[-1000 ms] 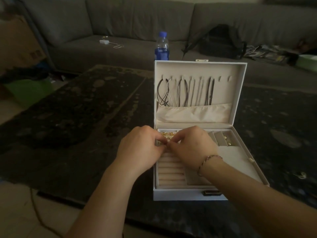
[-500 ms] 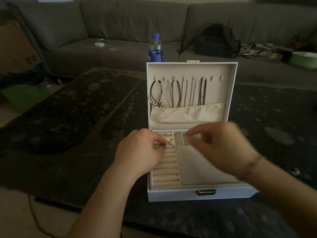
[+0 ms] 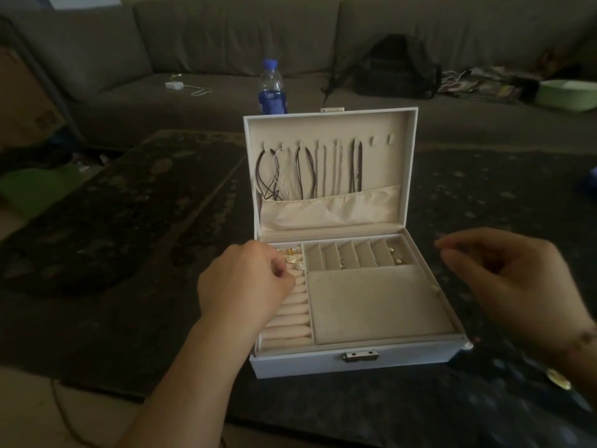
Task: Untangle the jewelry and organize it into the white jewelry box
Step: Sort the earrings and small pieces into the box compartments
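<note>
The white jewelry box (image 3: 355, 362) stands open on the dark table, its lid upright. Several cord necklaces (image 3: 303, 171) hang from hooks inside the lid, above a cream pocket. Small gold pieces (image 3: 292, 258) sit at the top of the ring rolls (image 3: 290, 318) on the tray's left side, and more gold pieces (image 3: 395, 257) lie in the far-right small compartment. My left hand (image 3: 245, 286) rests over the ring rolls, its curled fingertips pinching a small gold piece there. My right hand (image 3: 504, 279) hovers to the right of the box, blurred, fingers loosely bent and holding nothing.
A blue-capped water bottle (image 3: 271, 88) stands behind the lid. A gold piece (image 3: 557, 378) lies on the table by my right wrist. On the grey sofa beyond are a black bag (image 3: 394, 69), a white charger (image 3: 174, 85) and a green bowl (image 3: 568, 93).
My right hand has left the ring rolls and swung out to the right of the box. My left hand stays at the gold pieces. The tray's compartments are now uncovered.
</note>
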### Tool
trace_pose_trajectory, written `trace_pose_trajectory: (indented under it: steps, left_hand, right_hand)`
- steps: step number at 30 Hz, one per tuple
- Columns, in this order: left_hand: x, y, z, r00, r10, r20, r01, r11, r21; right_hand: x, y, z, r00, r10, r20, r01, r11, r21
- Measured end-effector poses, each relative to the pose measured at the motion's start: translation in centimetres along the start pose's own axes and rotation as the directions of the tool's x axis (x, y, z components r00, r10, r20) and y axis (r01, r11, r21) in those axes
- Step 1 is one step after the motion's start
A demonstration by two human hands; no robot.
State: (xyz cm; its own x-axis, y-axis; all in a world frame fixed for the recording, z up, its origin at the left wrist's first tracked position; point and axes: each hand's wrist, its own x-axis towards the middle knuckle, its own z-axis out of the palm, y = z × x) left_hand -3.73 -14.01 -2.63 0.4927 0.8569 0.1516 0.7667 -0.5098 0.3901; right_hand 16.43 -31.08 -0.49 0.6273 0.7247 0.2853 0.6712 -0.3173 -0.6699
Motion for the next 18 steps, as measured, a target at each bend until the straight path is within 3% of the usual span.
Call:
trace_pose_trajectory:
  steps: [6,10,18]
  left_hand:
    - [0.1,-0.3,-0.1,0.999,0.042,0.019,-0.043,0.998,0.042]
    - [-0.1,-0.7,-0.4,0.997,0.029,0.068,-0.024,0.997,-0.069]
    - [0.5,0.4,-0.4,0.993,-0.061,0.098,0.051,0.994,0.098]
  right_hand:
    - [0.5,1.1,-1.1,0.997,0.048,-0.067,-0.045,0.998,0.052]
    - [0.9,1.4,-1.7,0.993,0.07,-0.1,-0.064,0.996,0.06]
    - [1.4,3.3,-4.3,0.956,0.158,-0.247,-0.12,0.98,0.159]
